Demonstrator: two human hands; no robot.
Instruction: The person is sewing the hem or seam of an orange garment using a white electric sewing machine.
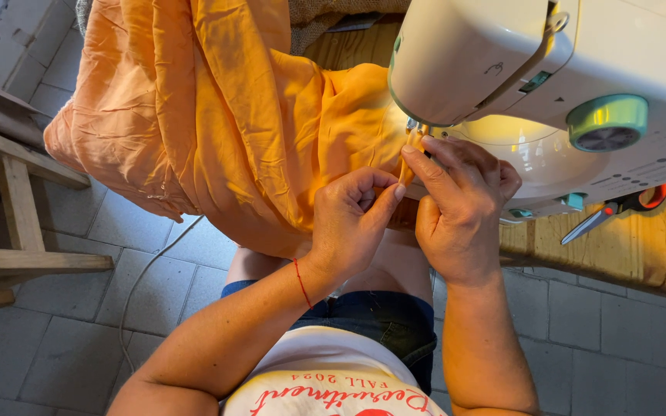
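Wooden frame point(9, 223): stood on the tiled floor point(156, 254) at far left, well apart from both hands.
Cable point(144, 281): a thin white cord is trailed over the tiles, below and left of the left fingers.
Orange fabric point(210, 115): heaped to the left of the fingers and hung off the table edge, likely so the bulk is kept out of the stitching area; only a narrow edge is led toward the needle.
Left hand point(348, 223): fingers curled narrow, thumb and forefinger pinched on the fabric edge just left of the needle area; a red thread is worn at the wrist. The edge seems to be held taut and folded.
Right hand point(460, 204): fingers closed on the same fabric edge, forefinger stretched up to the presser foot point(414, 135), touching or just beside it, probably to steer the edge in. Exact contact cannot be told.
Sewing machine point(549, 69): white body directly above the right fingers; the needle is mostly hidden by its head and by the knuckles.
Scissors point(618, 208): orange-handled, laid on the wooden table point(657, 254), right of the right fingers, near but untouched.
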